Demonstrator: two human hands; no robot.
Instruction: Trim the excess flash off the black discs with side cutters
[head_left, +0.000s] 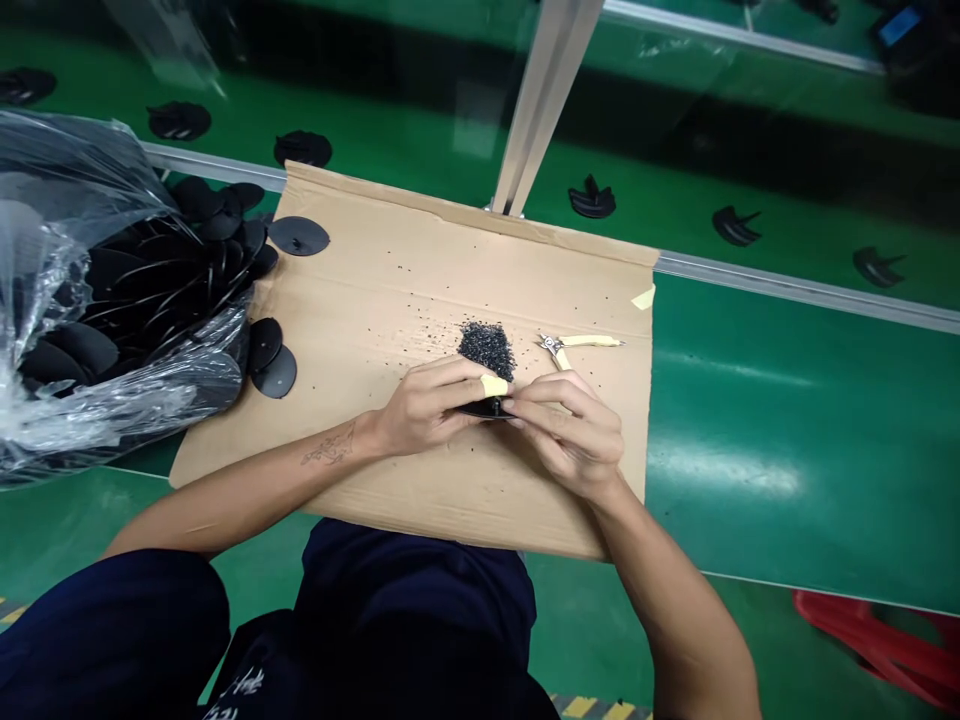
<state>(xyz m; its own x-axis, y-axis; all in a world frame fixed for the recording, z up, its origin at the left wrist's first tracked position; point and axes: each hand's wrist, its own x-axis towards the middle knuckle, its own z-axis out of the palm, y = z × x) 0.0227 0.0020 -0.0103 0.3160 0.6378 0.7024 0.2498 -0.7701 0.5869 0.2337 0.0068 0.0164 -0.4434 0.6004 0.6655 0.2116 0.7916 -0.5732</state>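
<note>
Both hands meet over the cardboard sheet (420, 490) around a round black plastic disc (487, 410) with a small stub at its middle. My left hand (424, 405) grips the disc from the left, with yellow tape wrapped on a fingertip. On the other side, the fingers of my right hand (574, 425) are pinched at the disc's stub and edge. Just beyond them lies a heap of tiny black bits (486, 345). Nippers (559, 346) with pale yellow handles rest on the cardboard behind my right hand.
At left, a clear plastic bag (112, 400) spills many black discs (180, 260). Loose discs (274, 372) lie beside it on the cardboard. A metal post (536, 110) rises behind the cardboard. More black parts (592, 198) stand on the green surface beyond the rail. A red object (877, 640) is at lower right.
</note>
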